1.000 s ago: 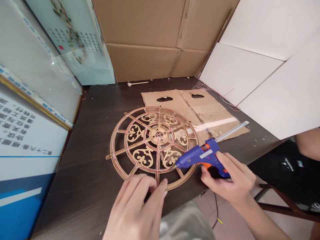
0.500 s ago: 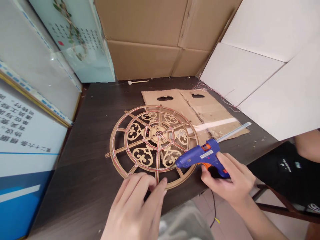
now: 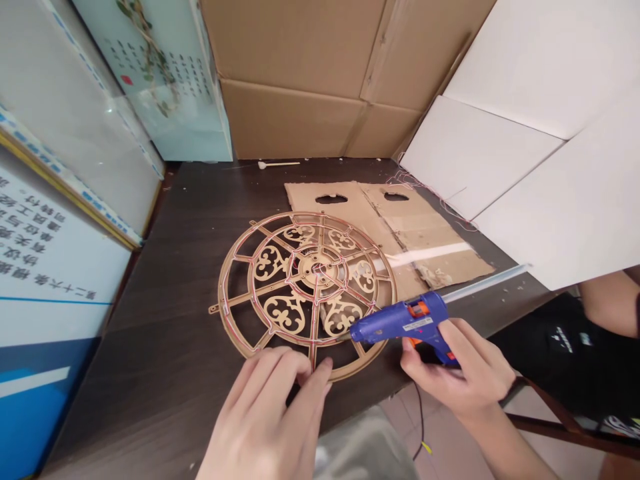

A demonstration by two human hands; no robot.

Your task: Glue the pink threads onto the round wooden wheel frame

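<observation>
Closest to us, at the bottom middle of the frame, is the left hand (image 3: 267, 410). Its fingers are bent and its thumb sits near them at the low edge of the round wheel (image 3: 309, 270). We cannot tell if they pinch that edge or only rest on it, since the fingers hide the spot.

Lower right, the right hand (image 3: 463, 370) is wrapped around the handle of the blue glue gun (image 3: 400, 320). The gun is long, and it points left and a little down, with the clear glue stick (image 3: 487, 282) poking out of its back toward the right. What counts most, we think, is where its tip meets the wheel: just at the middle ring, on the lower right part. We cannot tell if the tip touches or floats a bit above.

The wheel lies flat on the dark table (image 3: 185, 220) in the middle of the frame. It is left of the right hand and just above the left hand, so the left hand is the nearer one. Past it, we see flat cardboard (image 3: 340, 213).

Half a second ago the gun's back end was higher. Now the gun lies flatter and the glue stick reaches farther right. The tip is by the same bit of ring, and the left hand has stayed put.
</observation>
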